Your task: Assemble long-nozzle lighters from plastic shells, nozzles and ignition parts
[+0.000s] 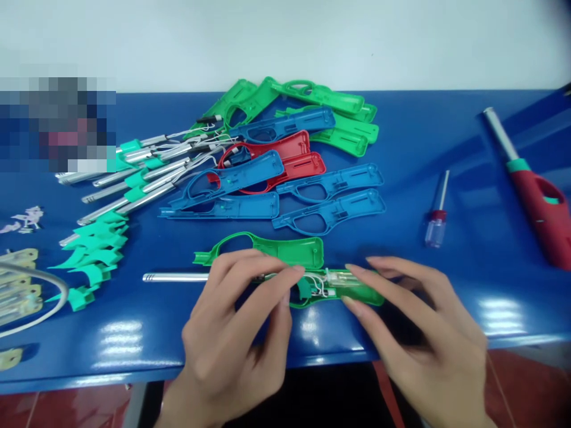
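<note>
A green lighter shell half (366, 292) lies open near the table's front, with white wires, a teal trigger (304, 289) and a clear tank (345, 278) inside. Its metal tube (176, 277) sticks out to the left. Over the trigger end is my left hand (243, 315), thumb and index finger pinched together at the wires; whatever lies between the fingertips is hidden. My right hand (414, 324) holds the wide end of the shell between thumb and fingers. Just behind lies another green shell half (289, 251).
Behind are blue (330, 211), red (312, 163) and green shell halves (330, 98). Metal tubes with wires (134, 199), teal triggers (96, 255) and clear tanks (20, 291) lie left. A screwdriver (436, 229) and a red lighter (542, 208) are right.
</note>
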A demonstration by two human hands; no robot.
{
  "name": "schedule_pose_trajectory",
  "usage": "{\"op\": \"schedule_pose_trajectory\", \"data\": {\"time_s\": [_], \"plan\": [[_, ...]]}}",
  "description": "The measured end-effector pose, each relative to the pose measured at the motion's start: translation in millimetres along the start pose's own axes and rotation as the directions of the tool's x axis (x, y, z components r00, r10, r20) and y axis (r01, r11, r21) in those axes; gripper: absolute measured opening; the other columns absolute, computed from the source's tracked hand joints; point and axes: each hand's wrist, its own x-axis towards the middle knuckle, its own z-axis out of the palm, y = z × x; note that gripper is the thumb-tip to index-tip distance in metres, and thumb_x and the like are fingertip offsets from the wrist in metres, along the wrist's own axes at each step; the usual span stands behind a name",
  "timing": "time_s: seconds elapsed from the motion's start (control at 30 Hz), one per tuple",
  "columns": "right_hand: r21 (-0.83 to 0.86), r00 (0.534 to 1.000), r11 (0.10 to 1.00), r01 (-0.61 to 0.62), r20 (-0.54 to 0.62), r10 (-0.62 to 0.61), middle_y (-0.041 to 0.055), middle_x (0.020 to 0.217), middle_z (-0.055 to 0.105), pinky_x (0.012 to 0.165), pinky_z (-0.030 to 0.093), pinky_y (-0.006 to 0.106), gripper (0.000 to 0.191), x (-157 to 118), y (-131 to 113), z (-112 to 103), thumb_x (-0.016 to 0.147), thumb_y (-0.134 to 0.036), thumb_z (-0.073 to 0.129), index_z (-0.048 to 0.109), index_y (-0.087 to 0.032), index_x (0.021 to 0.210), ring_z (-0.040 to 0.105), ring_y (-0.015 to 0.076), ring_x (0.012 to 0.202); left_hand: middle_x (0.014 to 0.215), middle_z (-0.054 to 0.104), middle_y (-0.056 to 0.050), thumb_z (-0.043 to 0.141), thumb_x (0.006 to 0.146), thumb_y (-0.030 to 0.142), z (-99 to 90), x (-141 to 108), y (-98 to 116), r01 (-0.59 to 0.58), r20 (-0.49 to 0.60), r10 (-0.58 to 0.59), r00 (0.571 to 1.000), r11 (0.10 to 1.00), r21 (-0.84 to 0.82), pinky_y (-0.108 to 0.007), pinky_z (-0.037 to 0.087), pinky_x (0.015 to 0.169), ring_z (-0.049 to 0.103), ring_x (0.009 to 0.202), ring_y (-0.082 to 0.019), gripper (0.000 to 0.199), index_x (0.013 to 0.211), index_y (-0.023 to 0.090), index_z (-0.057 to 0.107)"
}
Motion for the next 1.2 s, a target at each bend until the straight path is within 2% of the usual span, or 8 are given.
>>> {"op": "schedule_pose_trajectory", "data": {"time_s": [0.1,0.2,0.33,0.53,0.77,1.0,1.2], "plan": [[-0.001,1.0,1.0,0.018,0.004,-0.018,0.005,0.133,0.065,0.092,0.054,0.033,0.031,-1.2,0.7,-1.1,0.099,-0.016,0.076,0.074,-0.025,0.129,0.064,0.0162,0.105,0.115,0.074,-0.006,0.072,0.099,0.026,1.5,3.3,-2.2,-0.053,0.07,0.052,0.996,0.999,0.009,-0.043,0.063,0.09,0.071,0.106,-0.026,0.027,0.127,0.029,0.074],[-0.002,0.999,0.999,0.037,-0.001,-0.037,0.0056,0.134,0.065,0.091,0.055,0.035,0.028,-2.0,1.7,-0.9,0.099,-0.014,0.076,0.076,-0.024,0.125,0.065,0.0178,0.107,0.117,0.074,-0.007,0.073,0.099,0.031,4.7,2.4,-1.5,-0.075,0.088,0.075,0.993,0.997,-0.002,-0.045,0.063,0.091,0.07,0.107,-0.027,0.027,0.126,0.029,0.074],[-0.004,0.998,0.998,0.057,-0.003,-0.057,0.0056,0.133,0.066,0.09,0.055,0.036,0.028,-2.9,3.1,0.1,0.098,-0.011,0.076,0.077,-0.024,0.122,0.064,0.018,0.107,0.115,0.073,-0.007,0.074,0.099,0.022,7.8,-2.7,0.0,-0.071,0.079,0.073,0.994,0.997,-0.027,-0.044,0.062,0.093,0.068,0.108,-0.026,0.022,0.121,0.027,0.075],[-0.012,0.997,0.997,0.072,-0.002,-0.072,0.006,0.131,0.067,0.09,0.054,0.035,0.029,-3.0,3.7,0.9,0.099,-0.009,0.074,0.077,-0.024,0.124,0.063,0.0168,0.108,0.113,0.07,-0.009,0.071,0.097,0.003,9.1,-5.0,-1.7,-0.071,0.086,0.074,0.994,0.996,-0.048,-0.042,0.057,0.1,0.061,0.11,-0.022,0.024,0.118,0.013,0.073],[-0.008,0.998,0.998,0.055,0.009,-0.055,0.0045,0.124,0.071,0.095,0.052,0.032,0.026,-0.7,2.3,1.3,0.103,-0.008,0.068,0.077,-0.022,0.123,0.064,0.016,0.111,0.115,0.069,-0.01,0.07,0.098,0.002,8.9,-4.1,0.6,-0.062,0.112,0.069,0.991,0.996,-0.063,-0.042,0.055,0.101,0.059,0.113,-0.023,0.023,0.119,0.011,0.073],[-0.003,0.999,0.999,-0.034,0.039,0.034,0.0011,0.117,0.07,0.101,0.05,0.025,0.02,2.8,1.0,0.1,0.106,-0.017,0.069,0.076,-0.026,0.122,0.065,0.0116,0.109,0.118,0.067,-0.011,0.065,0.101,0.005,9.4,-1.8,2.0,-0.032,0.156,0.041,0.987,0.998,-0.063,-0.047,0.051,0.103,0.058,0.115,-0.025,0.016,0.115,0.011,0.07],[0.013,0.994,1.0,-0.002,0.111,0.001,-0.0023,0.114,0.069,0.1,0.05,0.022,0.014,10.3,9.6,-6.0,0.108,-0.022,0.066,0.075,-0.028,0.116,0.065,0.0104,0.106,0.118,0.067,-0.011,0.063,0.103,0.006,10.4,-2.3,1.3,-0.033,0.161,0.041,0.986,0.998,-0.05,-0.046,0.05,0.102,0.058,0.115,-0.026,0.015,0.116,0.011,0.068]]}}
